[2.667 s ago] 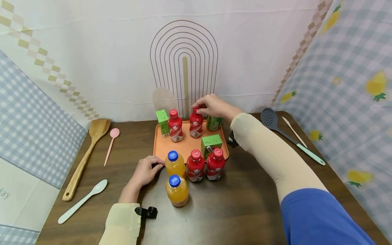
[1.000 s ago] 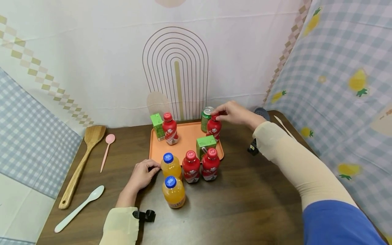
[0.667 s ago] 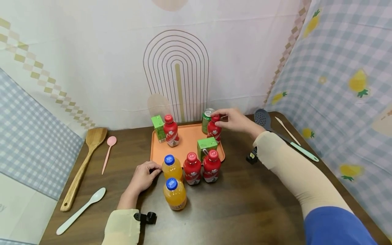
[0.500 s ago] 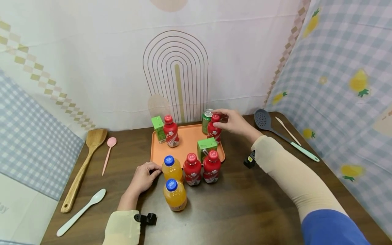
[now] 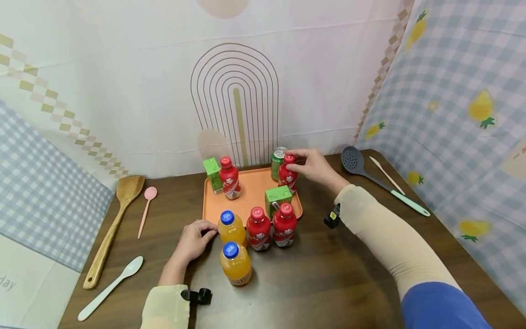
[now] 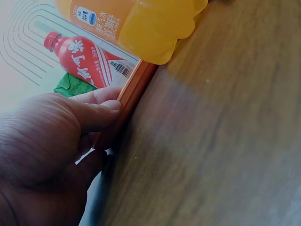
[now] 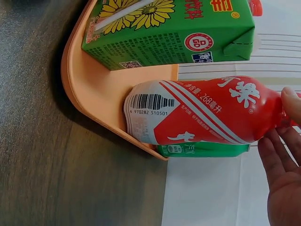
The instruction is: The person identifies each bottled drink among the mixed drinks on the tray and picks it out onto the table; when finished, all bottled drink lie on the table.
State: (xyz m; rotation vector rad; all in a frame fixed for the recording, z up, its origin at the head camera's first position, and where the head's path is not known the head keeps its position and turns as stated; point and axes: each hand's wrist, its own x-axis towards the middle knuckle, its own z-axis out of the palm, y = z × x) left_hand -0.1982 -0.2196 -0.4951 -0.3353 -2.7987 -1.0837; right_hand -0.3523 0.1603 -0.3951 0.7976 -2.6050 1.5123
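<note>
At the tray's front left corner, my left hand [image 5: 193, 239] pinches the rim of the orange tray [image 5: 250, 197] between thumb and fingers; the left wrist view shows this rim close up. My right hand [image 5: 315, 168] holds a red drink bottle [image 7: 202, 110] by its neck, thumb on one side and fingers on the other. This bottle stands upright at the tray's right side, in front of a green can [image 5: 277, 165]. Also on the tray are another red bottle [image 5: 229, 179] beside a green juice carton [image 5: 212, 173], and a second green carton [image 5: 277, 195] nearer the front.
Before the tray stand two orange soda bottles [image 5: 236, 267] and two more red bottles [image 5: 259, 230]. To the left lie a wooden spatula [image 5: 110, 228], a pink spoon [image 5: 148, 201] and a white spoon [image 5: 115, 285]. A grey skimmer [image 5: 354, 161] and a thin pale stick [image 5: 386, 173] lie right.
My right hand has moved the red bottle from the tray's back middle to its right side, in front of the can. My left hand has stayed on the tray's rim.
</note>
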